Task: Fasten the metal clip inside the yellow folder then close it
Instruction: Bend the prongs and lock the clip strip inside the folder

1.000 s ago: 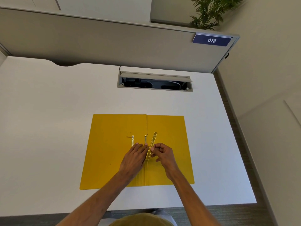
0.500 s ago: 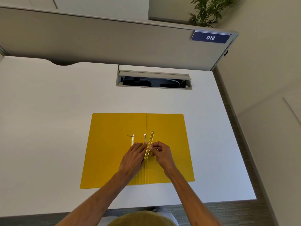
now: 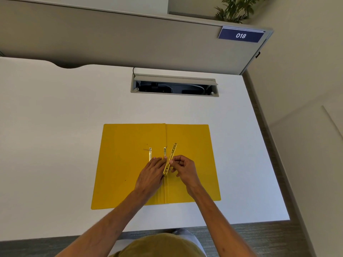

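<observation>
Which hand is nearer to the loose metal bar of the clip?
The right hand: it pinches the metal bar near its middle. The left hand lies flat beside it, on the prongs of the yellow folder.

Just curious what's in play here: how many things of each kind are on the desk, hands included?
Yellow folder, open flat: 1
Upright metal prongs: 2
Metal clip bar, in the right hand: 1
Hands, with the left hand: 2
Total: 6

Office cubicle: white desk (image 3: 55, 145) with cable hatch (image 3: 174, 86), grey partition panel (image 3: 111, 38) bearing numbered plate "018" (image 3: 241, 35), potted plant (image 3: 235, 10) beyond.
</observation>
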Tool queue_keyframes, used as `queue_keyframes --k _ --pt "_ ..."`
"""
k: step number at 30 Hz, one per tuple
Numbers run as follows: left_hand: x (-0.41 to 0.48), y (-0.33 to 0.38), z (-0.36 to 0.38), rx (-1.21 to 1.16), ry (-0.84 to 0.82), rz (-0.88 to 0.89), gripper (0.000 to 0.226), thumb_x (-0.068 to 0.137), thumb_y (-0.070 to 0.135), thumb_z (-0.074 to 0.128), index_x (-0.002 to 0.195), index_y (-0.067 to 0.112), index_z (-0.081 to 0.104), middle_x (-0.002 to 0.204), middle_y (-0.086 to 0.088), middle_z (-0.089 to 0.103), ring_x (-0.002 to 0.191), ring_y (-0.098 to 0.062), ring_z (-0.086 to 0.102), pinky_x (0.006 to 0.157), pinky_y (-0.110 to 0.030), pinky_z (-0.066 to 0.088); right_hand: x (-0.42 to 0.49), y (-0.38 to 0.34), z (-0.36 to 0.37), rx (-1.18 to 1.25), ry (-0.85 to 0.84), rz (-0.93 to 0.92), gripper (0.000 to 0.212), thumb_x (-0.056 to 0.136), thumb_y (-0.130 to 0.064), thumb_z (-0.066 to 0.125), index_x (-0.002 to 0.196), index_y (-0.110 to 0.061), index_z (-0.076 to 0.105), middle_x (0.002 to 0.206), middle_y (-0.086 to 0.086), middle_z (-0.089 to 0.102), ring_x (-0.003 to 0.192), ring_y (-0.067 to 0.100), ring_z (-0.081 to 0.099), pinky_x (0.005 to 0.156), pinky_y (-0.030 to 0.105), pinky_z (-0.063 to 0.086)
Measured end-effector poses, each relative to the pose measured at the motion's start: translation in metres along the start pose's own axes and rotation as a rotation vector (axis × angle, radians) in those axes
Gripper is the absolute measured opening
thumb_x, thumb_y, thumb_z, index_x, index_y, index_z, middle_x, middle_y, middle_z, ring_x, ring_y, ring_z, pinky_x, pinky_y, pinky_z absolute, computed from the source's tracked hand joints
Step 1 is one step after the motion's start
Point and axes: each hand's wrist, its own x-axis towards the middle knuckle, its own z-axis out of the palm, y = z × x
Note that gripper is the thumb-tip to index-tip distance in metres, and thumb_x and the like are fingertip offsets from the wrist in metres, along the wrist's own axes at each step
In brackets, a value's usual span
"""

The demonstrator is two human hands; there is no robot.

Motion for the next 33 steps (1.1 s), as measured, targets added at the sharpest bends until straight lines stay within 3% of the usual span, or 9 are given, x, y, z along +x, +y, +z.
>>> queue_keyframes --k 9,13,16,21,24,28,33 --pt "0.000 0.004 -0.004 -0.059 0.004 -0.034 0.058 0.103 0.019 0.065 0.159 0.019 0.049 0.166 -0.001 0.051 0.156 -0.024 0.043 0.131 -0.041 0.035 -0.001 0.004 0.001 -0.034 0.003 -0.005 0.011 0.098 -0.013 0.077 0.093 -0.023 0.075 0.089 0.000 0.077 0.070 -0.001 0.070 0.056 0.008 0.050" --pt "-0.001 0.004 -0.006 -0.048 0.023 -0.018 0.051 0.103 0.020 0.068 0.153 0.018 0.057 0.160 -0.004 0.058 0.152 -0.027 0.050 0.126 -0.044 0.043 0.001 0.009 -0.002 -0.064 0.024 0.005 0.003 0.099 -0.015 0.076 0.102 -0.016 0.077 0.097 0.009 0.078 0.080 0.011 0.069 0.057 0.008 0.050" --pt "-0.001 0.003 -0.006 -0.041 0.032 -0.011 0.049 0.104 0.022 0.068 0.153 0.019 0.058 0.160 -0.004 0.058 0.151 -0.027 0.051 0.124 -0.045 0.045 0.004 0.010 -0.003 -0.066 0.031 0.003 0.011 0.099 -0.015 0.076 0.107 -0.007 0.076 0.103 0.016 0.078 0.082 0.014 0.069 0.057 0.009 0.050" --pt "-0.002 0.004 -0.006 -0.029 0.030 -0.019 0.051 0.103 0.022 0.070 0.153 0.018 0.058 0.160 -0.004 0.059 0.150 -0.027 0.052 0.124 -0.044 0.046 0.003 0.006 -0.003 -0.029 0.017 -0.005 0.005 0.099 -0.015 0.076 0.103 -0.013 0.076 0.100 0.014 0.079 0.081 0.012 0.070 0.058 0.011 0.052" --pt "0.000 0.004 -0.007 -0.023 0.017 -0.018 0.048 0.108 0.027 0.061 0.155 0.020 0.055 0.161 -0.002 0.057 0.151 -0.027 0.049 0.125 -0.044 0.045 0.000 0.004 -0.007 0.101 -0.019 0.028 0.009 0.100 -0.021 0.075 0.104 -0.013 0.076 0.097 0.013 0.080 0.080 0.013 0.072 0.063 0.023 0.052" --pt "0.005 0.010 -0.011 -0.024 0.057 -0.055 0.041 0.113 0.041 0.046 0.143 0.023 0.068 0.149 -0.002 0.068 0.140 -0.027 0.059 0.115 -0.042 0.052 -0.006 0.011 -0.023 0.513 -0.059 0.157 0.016 0.106 -0.021 0.062 0.096 -0.016 0.073 0.092 0.006 0.075 0.084 0.018 0.072 0.071 0.035 0.051" --pt "0.006 0.013 -0.010 0.008 0.054 -0.063 0.046 0.114 0.047 0.042 0.140 0.022 0.069 0.147 -0.002 0.068 0.139 -0.026 0.059 0.113 -0.041 0.053 -0.007 0.023 -0.031 0.462 -0.026 0.261 0.019 0.107 -0.019 0.058 0.093 -0.017 0.070 0.089 0.003 0.076 0.085 0.019 0.071 0.071 0.036 0.048"
